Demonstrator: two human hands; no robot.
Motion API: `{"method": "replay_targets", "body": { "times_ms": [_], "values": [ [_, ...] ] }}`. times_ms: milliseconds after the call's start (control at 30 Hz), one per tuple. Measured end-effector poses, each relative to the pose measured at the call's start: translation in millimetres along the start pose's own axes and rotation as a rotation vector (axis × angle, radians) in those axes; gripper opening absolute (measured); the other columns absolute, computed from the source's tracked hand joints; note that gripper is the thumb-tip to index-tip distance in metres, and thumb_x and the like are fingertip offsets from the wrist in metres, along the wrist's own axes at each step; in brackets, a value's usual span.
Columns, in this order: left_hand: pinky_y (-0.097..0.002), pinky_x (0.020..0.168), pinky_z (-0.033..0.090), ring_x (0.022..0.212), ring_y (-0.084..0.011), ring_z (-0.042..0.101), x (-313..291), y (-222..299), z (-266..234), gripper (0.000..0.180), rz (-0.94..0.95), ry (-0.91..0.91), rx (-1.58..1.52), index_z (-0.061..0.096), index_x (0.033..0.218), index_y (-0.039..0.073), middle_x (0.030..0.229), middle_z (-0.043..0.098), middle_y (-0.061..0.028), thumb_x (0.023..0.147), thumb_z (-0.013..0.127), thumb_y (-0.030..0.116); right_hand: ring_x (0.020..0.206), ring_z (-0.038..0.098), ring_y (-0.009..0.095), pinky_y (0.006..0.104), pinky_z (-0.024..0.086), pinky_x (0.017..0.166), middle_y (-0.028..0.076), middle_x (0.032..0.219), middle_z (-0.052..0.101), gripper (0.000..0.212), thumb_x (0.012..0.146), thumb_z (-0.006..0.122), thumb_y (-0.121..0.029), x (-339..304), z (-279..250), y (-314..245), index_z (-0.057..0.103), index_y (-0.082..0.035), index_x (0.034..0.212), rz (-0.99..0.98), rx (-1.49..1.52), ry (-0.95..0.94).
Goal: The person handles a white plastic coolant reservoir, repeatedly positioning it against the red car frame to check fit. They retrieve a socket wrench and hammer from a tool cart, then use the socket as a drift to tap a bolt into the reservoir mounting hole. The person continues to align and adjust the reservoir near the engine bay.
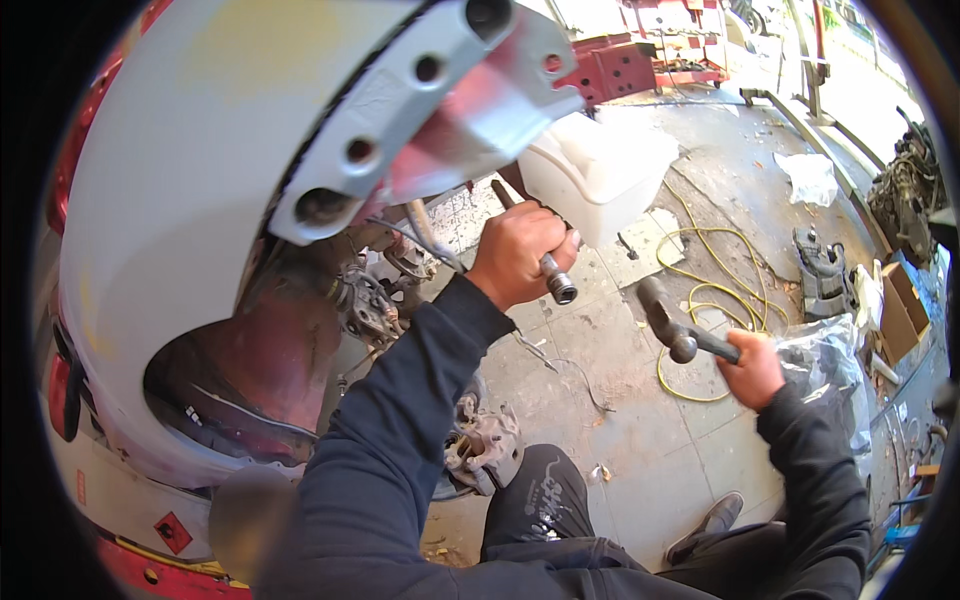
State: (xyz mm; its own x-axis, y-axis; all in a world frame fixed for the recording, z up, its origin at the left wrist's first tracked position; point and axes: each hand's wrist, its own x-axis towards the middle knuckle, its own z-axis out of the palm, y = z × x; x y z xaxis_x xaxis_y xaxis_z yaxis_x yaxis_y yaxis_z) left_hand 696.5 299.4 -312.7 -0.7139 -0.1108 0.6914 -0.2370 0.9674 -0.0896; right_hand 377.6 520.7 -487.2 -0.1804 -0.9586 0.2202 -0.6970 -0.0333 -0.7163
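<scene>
My left hand (520,255) is closed around a steel bar (559,280) with a hollow, socket-like end toward me. The bar's dark far end pokes out above the fist, just below a grey metal bracket with round holes (410,110). My right hand (752,370) grips a ball-peen hammer (668,322) by its dark handle, off to the right and apart from the bar. The hammer's rounded peen points toward me. Left of my left arm is a pale car fender (190,190) with its wheel arch, and greasy hub parts (482,440) sit below it.
Behind my left hand stands a white plastic tub (600,175). A yellow hose (715,235) lies looped on the tiled floor. At the right are a black car part (823,270), clear plastic sheeting (825,350), a cardboard box (903,310) and an engine-like assembly (905,190).
</scene>
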Motion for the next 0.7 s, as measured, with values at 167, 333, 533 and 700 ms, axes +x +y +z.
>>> {"method": "replay_targets", "body": {
  "times_ms": [167,333,533,700],
  "values": [
    [-0.0507,0.059,0.045,0.062,-0.039,0.054,-7.7,6.2,-9.3,0.041,-0.102,-0.043,0.052,0.049,0.067,0.006,0.065,0.051,-0.0154,0.097,0.075,0.017,0.091,0.07,0.049,0.0597,0.054,0.078,0.025,0.094,0.073,0.026,0.088,0.079,-0.024,-49.6,-32.6,131.8,0.064,-0.003,0.085,0.234,-0.431,-0.019],
    [-0.046,0.055,0.036,0.057,-0.0315,0.047,-34.6,9.9,-18.8,0.045,-0.384,0.139,0.02,0.043,0.069,0.003,0.062,0.042,-0.0138,0.103,0.072,0.014,0.107,0.072,0.049,0.0578,0.057,0.096,0.028,0.109,0.075,0.034,0.091,0.077,-0.033,-124.6,14.4,247.4,0.069,-0.003,0.103,0.643,-0.531,-0.137],
    [-0.0303,0.061,0.046,0.067,-0.0126,0.054,-49.4,22.1,-2.5,0.049,-0.971,0.353,-0.414,0.051,0.081,0.01,0.071,0.053,-0.0019,0.119,0.052,0.041,0.119,0.073,0.044,0.0537,0.058,0.104,0.026,0.123,0.075,0.04,0.091,0.078,-0.032,-172.7,58.9,347.6,0.069,-0.002,0.116,0.845,-0.584,-0.384],
    [-0.0276,0.061,0.046,0.067,-0.011,0.054,-47.3,28.1,14.7,0.048,-1.18,0.475,-0.405,0.051,0.083,0.012,0.072,0.051,0.0007,0.118,0.054,0.044,0.127,0.071,0.043,0.0528,0.057,0.107,0.024,0.13,0.074,0.056,0.089,0.08,-0.04,-182.6,102.8,433.9,0.062,-0.006,0.129,0.969,-0.525,-0.536]
  ]
}}
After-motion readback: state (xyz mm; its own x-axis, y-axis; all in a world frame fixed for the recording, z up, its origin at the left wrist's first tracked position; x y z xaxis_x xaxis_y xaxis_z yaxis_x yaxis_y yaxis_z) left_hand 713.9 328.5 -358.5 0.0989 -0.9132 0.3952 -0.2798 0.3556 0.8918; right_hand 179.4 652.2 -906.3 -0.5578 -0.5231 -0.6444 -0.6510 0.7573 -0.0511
